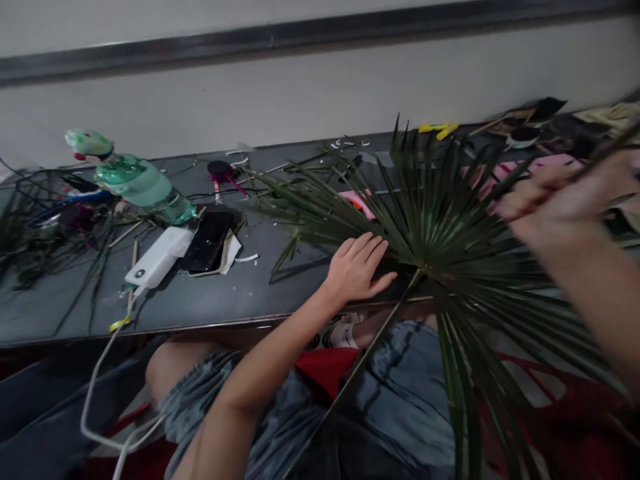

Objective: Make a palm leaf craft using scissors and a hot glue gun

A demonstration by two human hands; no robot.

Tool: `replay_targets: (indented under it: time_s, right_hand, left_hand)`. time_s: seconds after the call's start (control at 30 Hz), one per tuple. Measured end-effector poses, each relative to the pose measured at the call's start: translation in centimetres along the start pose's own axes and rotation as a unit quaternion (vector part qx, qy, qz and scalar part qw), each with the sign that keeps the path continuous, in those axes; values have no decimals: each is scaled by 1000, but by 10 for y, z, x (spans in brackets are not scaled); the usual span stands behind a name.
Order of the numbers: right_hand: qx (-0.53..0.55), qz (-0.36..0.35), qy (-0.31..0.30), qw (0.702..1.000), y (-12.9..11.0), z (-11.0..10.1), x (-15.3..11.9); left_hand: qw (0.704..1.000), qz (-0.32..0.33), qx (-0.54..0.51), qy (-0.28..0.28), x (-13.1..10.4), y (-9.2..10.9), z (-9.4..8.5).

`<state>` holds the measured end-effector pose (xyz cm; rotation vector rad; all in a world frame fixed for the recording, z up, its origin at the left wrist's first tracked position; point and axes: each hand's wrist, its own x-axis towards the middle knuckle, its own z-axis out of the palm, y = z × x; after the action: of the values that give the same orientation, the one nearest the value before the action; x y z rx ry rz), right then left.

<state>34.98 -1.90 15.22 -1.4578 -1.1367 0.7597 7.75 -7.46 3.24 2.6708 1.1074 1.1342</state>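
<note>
A large green fan-shaped palm leaf point(423, 230) spreads over the table's front edge, and its long stem point(356, 373) runs down across my lap. My left hand point(357, 268) rests palm down on the leaf's left fronds, beside the point where the stem meets the blades. Its fingers are stretched out and hold nothing. Above the leaf's right side my right hand point(560, 197) is raised and blurred, its fingers closed around a thin dark stalk point(613, 145). The stalk leaves the picture at the right edge, so its far end is hidden.
On the left stand a green bottle point(145, 187), a white power bank point(159, 259) with a cable, and a black phone point(209, 241). Leaf strips point(30, 233) lie farther left. Yellow scissors-like handles point(440, 129) and pink material point(545, 163) lie at the back right.
</note>
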Motion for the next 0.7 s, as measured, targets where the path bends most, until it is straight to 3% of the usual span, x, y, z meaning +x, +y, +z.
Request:
replay_targets:
  time_s: [0.07,0.13,0.2,0.27,0.33,0.43,0.47,0.53,0.6,0.63,0.7]
  right_hand:
    - [112,124,-23,986,2,50,-26]
    - [84,151,-120,978,7,96,-57]
    - [-6,85,-189,978,11,128,-88]
    - [-110,-32,-250,961,12,141,-112]
    - [-177,-158,-275,932,11,139,-127]
    - [-222,-370,-250,867,15,119,-134]
    - [-236,-442,-260,826,20,111,-135]
    - [-278,-539,-339,719,37,94,-138]
    - [-348,-558,-428,620,58,82,-145]
    - [-387,-557,-445,585,69,77,-149]
    - [-443,-551,-454,542,87,71,-157]
  left_hand:
    - [984,-105,-126,74,-4,12,-14]
    - [932,-205,-273,121,-4,21,-26]
    - [857,-274,-408,158,-3,26,-35]
    - [780,-317,-501,199,-3,26,-42]
    - [711,-353,-560,235,-4,22,-52]
    - [610,-400,-627,274,-9,10,-73]
    - [576,-407,-650,283,-11,6,-81]
    - [524,-401,-693,289,-14,-2,-97]
    - [497,-382,-724,287,-16,-7,-109]
    - [490,-374,-733,288,-17,-8,-114]
    - [481,-369,-736,301,-18,-10,-118]
